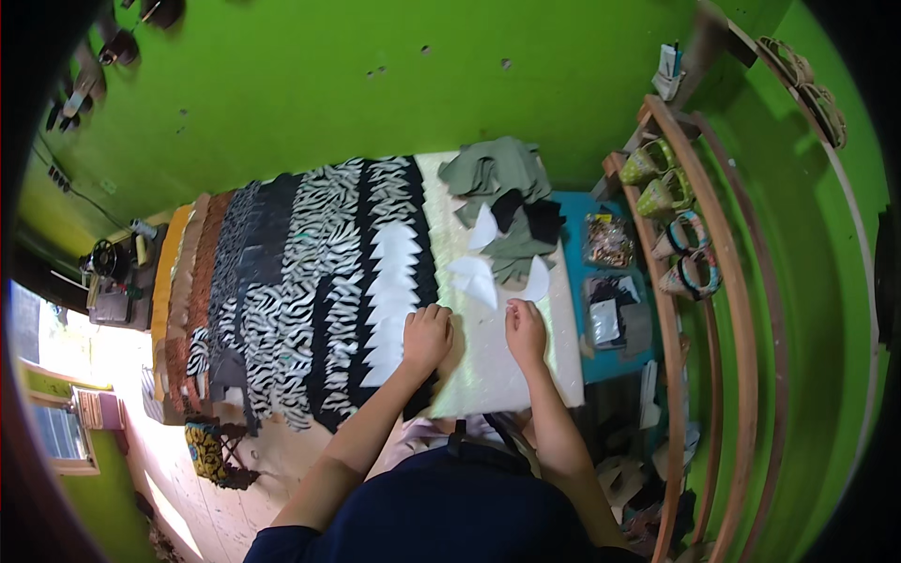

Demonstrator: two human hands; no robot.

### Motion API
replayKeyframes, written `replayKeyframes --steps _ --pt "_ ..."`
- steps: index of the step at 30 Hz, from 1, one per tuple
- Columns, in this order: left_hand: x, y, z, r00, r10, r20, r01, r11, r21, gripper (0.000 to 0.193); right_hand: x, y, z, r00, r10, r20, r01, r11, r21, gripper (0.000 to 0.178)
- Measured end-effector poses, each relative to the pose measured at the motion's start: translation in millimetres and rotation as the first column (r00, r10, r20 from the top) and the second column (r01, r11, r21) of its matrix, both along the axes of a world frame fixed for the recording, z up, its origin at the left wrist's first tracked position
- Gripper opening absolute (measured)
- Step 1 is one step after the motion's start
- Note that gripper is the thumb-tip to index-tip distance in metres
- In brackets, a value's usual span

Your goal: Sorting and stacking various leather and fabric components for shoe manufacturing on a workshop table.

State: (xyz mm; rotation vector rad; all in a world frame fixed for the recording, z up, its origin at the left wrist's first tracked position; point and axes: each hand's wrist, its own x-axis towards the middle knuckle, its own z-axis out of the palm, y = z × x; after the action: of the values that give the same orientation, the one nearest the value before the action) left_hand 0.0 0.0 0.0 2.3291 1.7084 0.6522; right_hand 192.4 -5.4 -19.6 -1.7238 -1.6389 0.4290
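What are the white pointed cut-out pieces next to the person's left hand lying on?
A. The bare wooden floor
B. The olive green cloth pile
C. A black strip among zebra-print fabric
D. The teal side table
C: the column of white pointed pieces lies on a black strip beside zebra-print fabric, just left of the left hand.

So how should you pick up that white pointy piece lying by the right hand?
Probably by its pointed tip. The white piece lies flat on the pale table, just above the right hand, with its narrow end toward the hand. Pinch that thin edge from the near side, since nothing covers it.
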Motion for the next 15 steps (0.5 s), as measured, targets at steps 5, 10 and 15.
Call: replayKeyframes --steps 5,10,15 --pt "78 88 15 0.998 -0.051 0.026 0.050 0.997 0.056 0.015 81 87 35 0.971 -0.137 0.198 0.113 0.985 0.129 0.023" --pt "128 151 26 0.998 -0.064 0.012 0.063 0.996 0.061 0.015 112 155 41 0.913 -0.118 0.390 0.136 0.991 -0.019 0.045" --pt "150 163 19 0.993 -0.016 0.114 0.016 1.000 0.000 0.012 122 194 30 0.900 -0.077 0.430 0.077 0.997 0.017 0.044"
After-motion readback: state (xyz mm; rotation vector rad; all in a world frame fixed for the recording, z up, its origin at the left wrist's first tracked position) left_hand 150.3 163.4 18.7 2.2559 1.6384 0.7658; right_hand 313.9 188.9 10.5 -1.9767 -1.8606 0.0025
